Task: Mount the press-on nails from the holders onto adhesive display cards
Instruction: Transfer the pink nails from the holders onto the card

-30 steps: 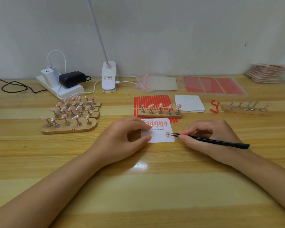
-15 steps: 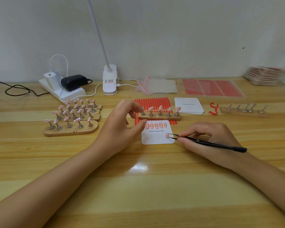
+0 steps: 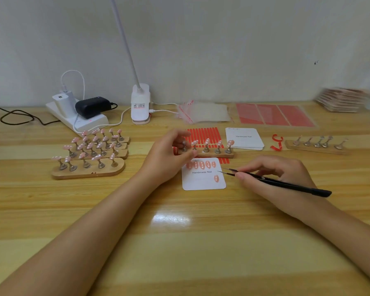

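Head view, looking down on a wooden table [image 3: 179, 242]: near the middle of the frame lies a white display card [image 3: 203, 178] printed "Handmade Nail", flat on the wood, with a row of five pink nails [image 3: 201, 164] stuck along its top edge and a single nail [image 3: 216, 178] lower down near its right edge. Just above the card sits a wooden holder [image 3: 209, 154] with five metal stands; four of them show pink nails on top, and the leftmost stand is between the fingertips of the left hand [image 3: 169, 154], whose thumb and fingers are curled around it in a pinch, though blur hides whether a nail is there. The right hand [image 3: 273, 178], right of centre, pinches black tweezers [image 3: 271, 181] between thumb and forefinger; the tips are slightly parted, hold nothing, and point at the card's right edge just above the single nail. Under the holder lies a sheet of red adhesive strips [image 3: 203, 135]. Left of centre stand four more holders [image 3: 90, 154] full of pink nails; at the right a holder with bare stands [image 3: 316, 146]. A stack of blank cards [image 3: 244, 138] lies above and right of the centre, with clear bags [image 3: 203, 113] beyond it.
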